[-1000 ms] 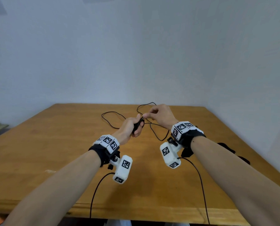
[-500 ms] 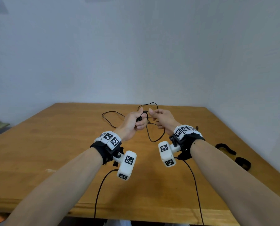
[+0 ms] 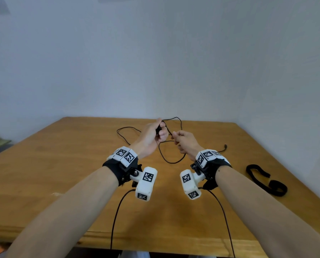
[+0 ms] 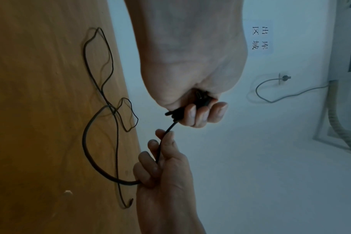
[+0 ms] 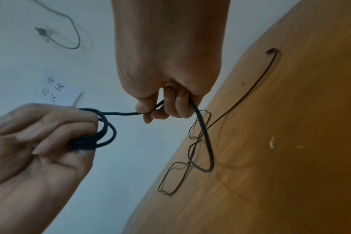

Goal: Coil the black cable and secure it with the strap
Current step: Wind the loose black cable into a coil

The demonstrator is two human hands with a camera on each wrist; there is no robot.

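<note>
A thin black cable (image 3: 169, 160) lies in loose loops on the wooden table (image 3: 62, 164), its free end (image 3: 225, 146) to the right. My left hand (image 3: 153, 135) is raised above the table and grips a small coil of the cable (image 5: 102, 134) in its curled fingers. My right hand (image 3: 183, 141), just right of it and lower, pinches the strand (image 5: 120, 113) that leads out of the coil; the cable (image 4: 86, 142) drops from this fist in a wide arc to the table. A black strap (image 3: 267, 180) lies on the table at the right.
The table stands in a corner of pale walls. A paper sign (image 4: 258, 38) and a grey cord plugged into a socket (image 4: 285, 77) are on the wall. Wrist-camera leads (image 3: 116, 216) hang over the table's front edge.
My left hand has risen and moved away from me with the coil. My right hand has slid down and back along the strand, drawing out a loop between the hands.
</note>
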